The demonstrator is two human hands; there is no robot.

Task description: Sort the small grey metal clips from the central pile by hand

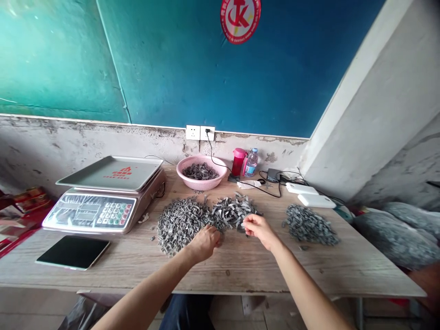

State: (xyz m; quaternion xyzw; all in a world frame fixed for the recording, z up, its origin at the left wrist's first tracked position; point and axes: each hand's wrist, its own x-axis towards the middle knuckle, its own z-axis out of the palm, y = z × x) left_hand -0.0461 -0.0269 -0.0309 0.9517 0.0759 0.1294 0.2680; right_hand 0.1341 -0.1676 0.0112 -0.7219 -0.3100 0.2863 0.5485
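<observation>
My left hand (206, 242) is closed, its fingers curled down at the right edge of a heap of small grey pieces (180, 222). Whatever it may hold is hidden under the fingers. My right hand (260, 229) is in a pinch beside a looser pile of longer grey strips (233, 210). Something small and grey shows at its fingertips, too small to name. The two hands are apart, with the strips lying just beyond them. Farther right sits a separate heap of darker grey pieces (309, 224), untouched by either hand.
A pink basket (202, 184) with grey strips stands at the back. Left are a digital scale (91, 208) and a tablet (73, 252). A red cup (238, 162), a water bottle (252, 163), cables and two white boxes (316, 200) line the back right of the table (261, 270).
</observation>
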